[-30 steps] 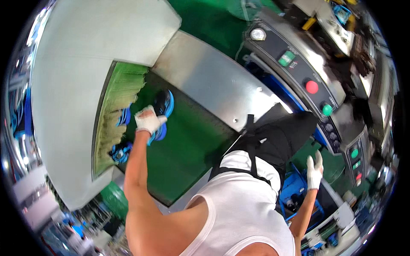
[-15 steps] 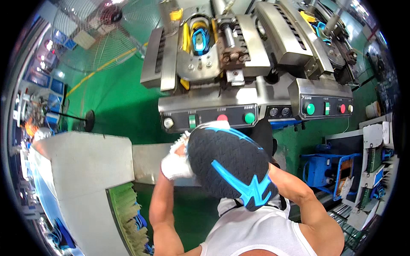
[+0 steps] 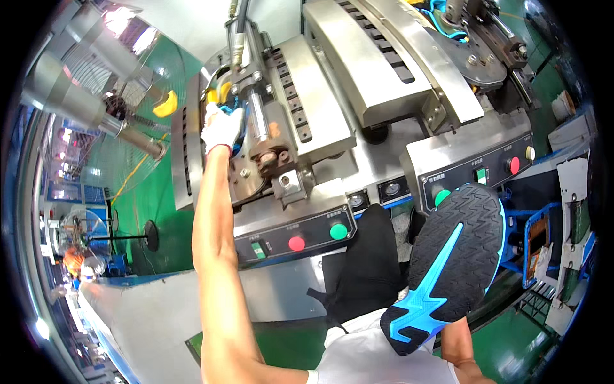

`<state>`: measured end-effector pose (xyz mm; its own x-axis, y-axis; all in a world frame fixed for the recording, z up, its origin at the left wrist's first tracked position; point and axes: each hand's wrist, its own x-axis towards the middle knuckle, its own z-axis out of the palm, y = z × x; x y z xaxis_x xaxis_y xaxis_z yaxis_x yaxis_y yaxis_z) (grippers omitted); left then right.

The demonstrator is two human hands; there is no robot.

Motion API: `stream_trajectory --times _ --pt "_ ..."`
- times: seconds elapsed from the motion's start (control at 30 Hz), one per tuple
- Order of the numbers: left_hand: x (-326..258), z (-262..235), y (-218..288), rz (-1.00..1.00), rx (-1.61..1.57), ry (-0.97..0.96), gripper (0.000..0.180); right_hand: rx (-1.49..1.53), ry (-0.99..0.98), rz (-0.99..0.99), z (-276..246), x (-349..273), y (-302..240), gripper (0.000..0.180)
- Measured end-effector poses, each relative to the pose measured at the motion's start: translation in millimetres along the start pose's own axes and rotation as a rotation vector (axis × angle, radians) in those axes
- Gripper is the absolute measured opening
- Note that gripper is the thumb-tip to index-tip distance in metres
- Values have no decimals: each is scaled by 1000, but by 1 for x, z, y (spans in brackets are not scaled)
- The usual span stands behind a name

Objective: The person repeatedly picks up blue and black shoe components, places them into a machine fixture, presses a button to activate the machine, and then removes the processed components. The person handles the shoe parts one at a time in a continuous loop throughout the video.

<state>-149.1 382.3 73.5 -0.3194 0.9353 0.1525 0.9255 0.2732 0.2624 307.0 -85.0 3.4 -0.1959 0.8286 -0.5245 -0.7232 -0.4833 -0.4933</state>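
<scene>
A black shoe (image 3: 451, 272) with a bright blue tread pattern is held sole-up near the person's chest, low on the right, in front of the machine's control panel (image 3: 300, 238) with its red and green buttons. The right hand is hidden beneath it, so its grip cannot be told. The gloved left hand (image 3: 222, 128) reaches far up, its grip closed on a blue part (image 3: 238, 142) in the steel press (image 3: 281, 128).
</scene>
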Motion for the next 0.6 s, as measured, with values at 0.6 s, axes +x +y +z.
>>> stream_trajectory --times 0.6 --pt "-268 -208 -126 147 -353 377 43 28 -212 -153 109 34 -12 83"
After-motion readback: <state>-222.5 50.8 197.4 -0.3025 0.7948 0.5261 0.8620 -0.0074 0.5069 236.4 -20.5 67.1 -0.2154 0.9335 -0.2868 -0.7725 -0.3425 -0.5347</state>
